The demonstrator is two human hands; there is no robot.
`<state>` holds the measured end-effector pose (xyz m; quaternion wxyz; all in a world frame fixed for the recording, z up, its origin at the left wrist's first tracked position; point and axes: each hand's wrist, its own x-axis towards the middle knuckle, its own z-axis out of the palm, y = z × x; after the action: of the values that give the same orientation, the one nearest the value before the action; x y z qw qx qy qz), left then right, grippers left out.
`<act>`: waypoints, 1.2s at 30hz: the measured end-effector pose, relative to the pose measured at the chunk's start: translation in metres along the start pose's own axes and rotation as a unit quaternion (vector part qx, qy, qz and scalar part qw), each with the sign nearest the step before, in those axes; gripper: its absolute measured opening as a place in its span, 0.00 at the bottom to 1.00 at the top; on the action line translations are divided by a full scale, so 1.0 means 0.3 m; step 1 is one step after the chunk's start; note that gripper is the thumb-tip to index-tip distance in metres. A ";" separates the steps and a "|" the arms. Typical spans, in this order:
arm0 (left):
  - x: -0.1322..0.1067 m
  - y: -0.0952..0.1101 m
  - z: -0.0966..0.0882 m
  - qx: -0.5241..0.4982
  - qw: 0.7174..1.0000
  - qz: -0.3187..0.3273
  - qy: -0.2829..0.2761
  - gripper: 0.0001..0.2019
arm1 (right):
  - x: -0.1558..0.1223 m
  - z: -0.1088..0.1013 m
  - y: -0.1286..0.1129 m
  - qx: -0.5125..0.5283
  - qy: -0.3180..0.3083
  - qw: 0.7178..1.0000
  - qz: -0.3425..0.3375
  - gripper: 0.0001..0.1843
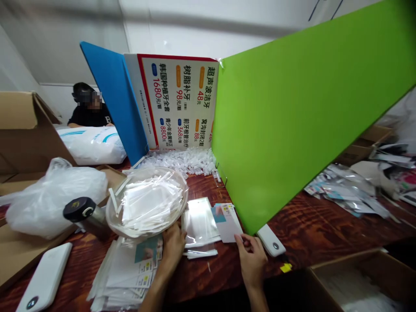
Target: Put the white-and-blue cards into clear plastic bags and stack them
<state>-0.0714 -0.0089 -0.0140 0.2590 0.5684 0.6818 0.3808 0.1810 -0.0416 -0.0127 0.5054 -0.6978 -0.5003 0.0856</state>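
Left hand [173, 245]: we see it at the right edge of the packed stack [125, 264], just below the basket [113, 219]. Its fingers are bent; their tips are partly hidden, so we cannot tell whether they grasp anything.

Right hand [251, 253]: we note thumb and forefinger pinching the lower right corner of the card [229, 232], the other fingers curled in. The card, white with a teal patch, is just right of the clear sleeves [201, 221] and left of the green board's [292, 108] foot. We cannot tell whether it is one card or several.

Surroundings: we find the basket filled with white and clear strips. Behind it, small white pieces [185, 161] lie heaped before a printed sign [182, 104], its lettering turned sideways, between the green board and a blue one [115, 95]. A bottle [86, 214] leans left of the basket. One white device [271, 242] sits by the right hand, beside the green board. Past the blue board we see another person [89, 104], in dark clothing.
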 end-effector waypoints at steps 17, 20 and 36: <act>-0.094 0.125 -0.006 -0.489 0.835 -0.242 -0.066 0.22 | -0.096 -0.102 -0.095 0.291 -0.304 0.882 0.210 0.21; -0.116 0.142 -0.006 -0.505 0.826 -0.240 -0.070 0.20 | -0.120 -0.055 -0.111 0.311 -0.233 0.894 0.225 0.23; -0.181 0.157 0.011 -0.457 0.862 -0.197 -0.095 0.23 | -0.186 0.041 -0.146 0.316 -0.151 0.911 0.218 0.25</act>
<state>-0.0297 -0.0579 0.0181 0.6225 0.2734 0.5016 0.5349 0.1195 -0.0782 -0.0055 0.5871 -0.5719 -0.3525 0.4517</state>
